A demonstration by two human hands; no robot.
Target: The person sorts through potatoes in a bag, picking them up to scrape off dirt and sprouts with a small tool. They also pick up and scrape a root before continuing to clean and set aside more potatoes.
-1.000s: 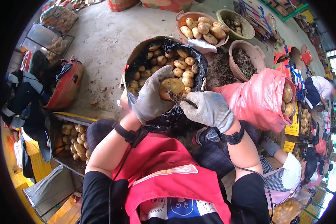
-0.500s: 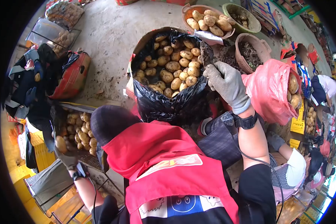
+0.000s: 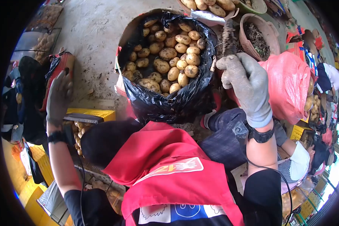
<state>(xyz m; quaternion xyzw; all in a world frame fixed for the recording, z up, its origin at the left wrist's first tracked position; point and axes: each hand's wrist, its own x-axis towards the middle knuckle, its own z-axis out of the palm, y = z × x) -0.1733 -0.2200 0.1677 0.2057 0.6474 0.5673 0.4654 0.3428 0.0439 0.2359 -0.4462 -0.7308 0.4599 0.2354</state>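
Observation:
My left hand, in a dirty grey glove, is raised at the left with its fingers stretched out and nothing in it. Below it are potatoes in a crate, partly hidden by my arm. At the right, my gloved right hand is closed around the lower end of a narrow, soil-caked, blade-like tool that points upward; its exact kind is unclear. Between my hands stands a large basket lined with a black plastic bag, holding several soil-specked potatoes.
A reddish tub with soil and scraps stands beyond my right hand. Beside that hand is a pink plastic bag over a container of potatoes. Another bowl of potatoes is at the top. A person sits at the right.
My left hand has risen from beside a potato at the crate and opened. The right hand still grips the dirty tool. The view has shifted, so the basket appears higher.

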